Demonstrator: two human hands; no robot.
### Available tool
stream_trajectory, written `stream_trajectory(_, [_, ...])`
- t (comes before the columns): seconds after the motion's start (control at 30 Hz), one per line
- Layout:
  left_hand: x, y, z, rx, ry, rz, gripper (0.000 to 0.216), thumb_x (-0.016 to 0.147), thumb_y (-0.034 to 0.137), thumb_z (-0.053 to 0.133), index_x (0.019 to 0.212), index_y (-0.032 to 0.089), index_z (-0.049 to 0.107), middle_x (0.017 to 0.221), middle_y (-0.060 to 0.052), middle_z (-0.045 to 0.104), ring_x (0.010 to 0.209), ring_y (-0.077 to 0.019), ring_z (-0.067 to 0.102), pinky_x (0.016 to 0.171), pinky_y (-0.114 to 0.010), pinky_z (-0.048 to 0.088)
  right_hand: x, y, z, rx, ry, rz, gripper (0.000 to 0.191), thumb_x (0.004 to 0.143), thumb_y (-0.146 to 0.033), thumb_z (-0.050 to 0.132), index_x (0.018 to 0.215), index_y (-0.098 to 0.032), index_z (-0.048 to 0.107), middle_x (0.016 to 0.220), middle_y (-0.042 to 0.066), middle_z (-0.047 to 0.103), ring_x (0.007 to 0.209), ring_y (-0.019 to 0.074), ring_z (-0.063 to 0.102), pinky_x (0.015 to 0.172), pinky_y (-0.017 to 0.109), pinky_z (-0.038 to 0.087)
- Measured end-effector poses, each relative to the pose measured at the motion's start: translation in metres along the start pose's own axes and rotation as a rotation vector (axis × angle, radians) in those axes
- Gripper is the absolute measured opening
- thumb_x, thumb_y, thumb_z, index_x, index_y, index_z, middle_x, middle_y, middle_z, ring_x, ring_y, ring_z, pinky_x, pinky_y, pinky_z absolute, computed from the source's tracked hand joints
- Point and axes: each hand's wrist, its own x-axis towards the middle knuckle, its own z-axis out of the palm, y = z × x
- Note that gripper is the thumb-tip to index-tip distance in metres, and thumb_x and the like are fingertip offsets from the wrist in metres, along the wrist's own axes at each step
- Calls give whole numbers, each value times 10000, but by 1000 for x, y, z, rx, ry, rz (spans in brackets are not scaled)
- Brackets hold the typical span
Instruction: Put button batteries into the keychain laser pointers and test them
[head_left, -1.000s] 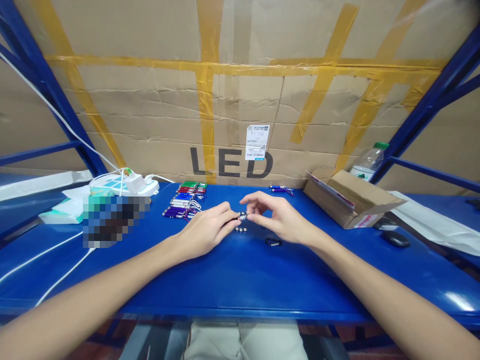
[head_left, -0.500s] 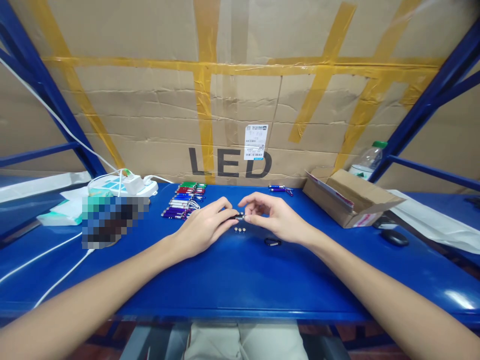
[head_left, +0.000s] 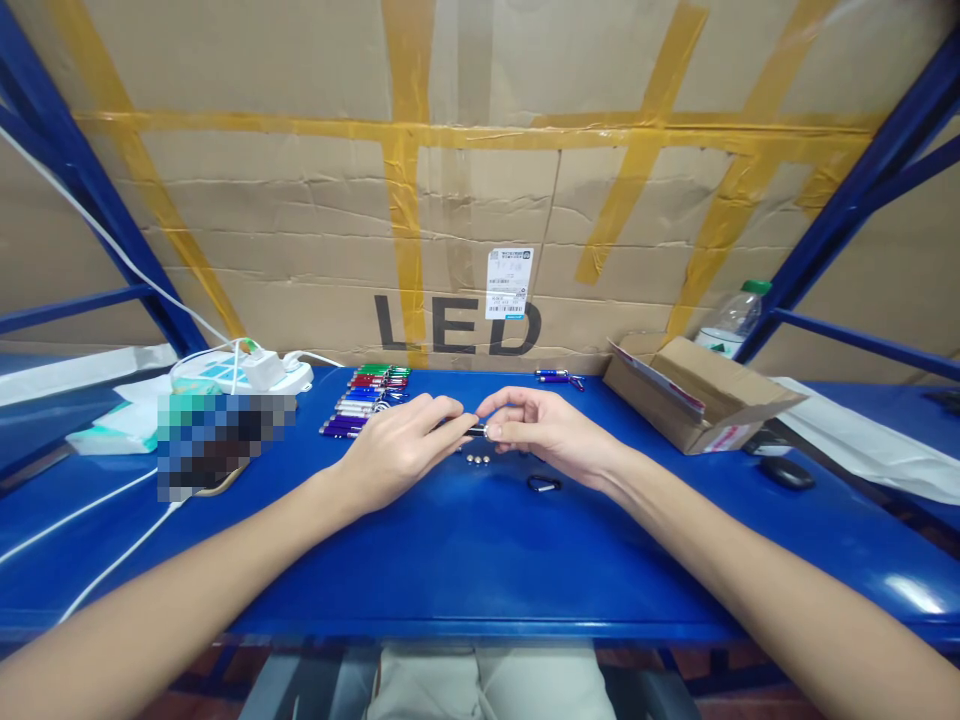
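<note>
My left hand [head_left: 409,442] and my right hand [head_left: 553,436] meet over the middle of the blue table. Both pinch a small black mini flashlight [head_left: 478,431], dark along its body with a silver end by the right fingertips. Fingers cover much of it. Just below lie several silver button cells [head_left: 478,460]. A black carabiner [head_left: 544,484] rests on the table below my right hand. Left of my left hand is a row of mini flashlights [head_left: 364,405] in green, red, blue, silver and purple, partly hidden by that hand.
Two blue mini flashlights [head_left: 553,377] lie at the back. To the right are an open cardboard box [head_left: 686,390], a black computer mouse [head_left: 786,472] and a plastic bottle [head_left: 731,322]. A power strip [head_left: 289,378], tissue pack [head_left: 109,432] and blurred phone [head_left: 229,480] with cables occupy the left.
The fingertips have closed in on each other around the black mini flashlight, and more of its dark body now shows between them. My left hand has shifted slightly left.
</note>
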Motion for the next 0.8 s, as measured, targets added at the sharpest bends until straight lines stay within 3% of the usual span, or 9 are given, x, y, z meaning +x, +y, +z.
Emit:
stream_trajectory(0.17, [0, 0, -1, -44, 22, -45, 227, 1111, 231, 543, 1292, 195, 677, 1095, -102, 730, 921, -198, 704, 803, -309, 594, -2, -3, 5, 83, 3, 18, 423, 666, -344, 1018, 911, -190, 711, 788, -15, 708, 728, 133, 656, 747, 290, 552])
stream_trajectory(0.53, [-5, 1, 6, -300, -50, -239, 232, 1115, 263, 552, 1293, 184, 677, 1117, -104, 658, 973, -204, 693, 847, -338, 602, 0, 2, 6, -302, 85, -279, 413, 817, -542, 895, 888, -192, 688, 823, 9, 696, 759, 163, 627, 750, 319, 516])
stream_trajectory(0.8, [-4, 3, 7, -326, -39, -258, 232, 1118, 270, 548, 1286, 181, 681, 1115, -107, 661, 962, -203, 691, 844, -340, 601, 0, 3, 6, -371, 91, -301, 424, 851, -591, 842, 884, -201, 678, 820, 27, 715, 758, 185, 641, 732, 334, 520])
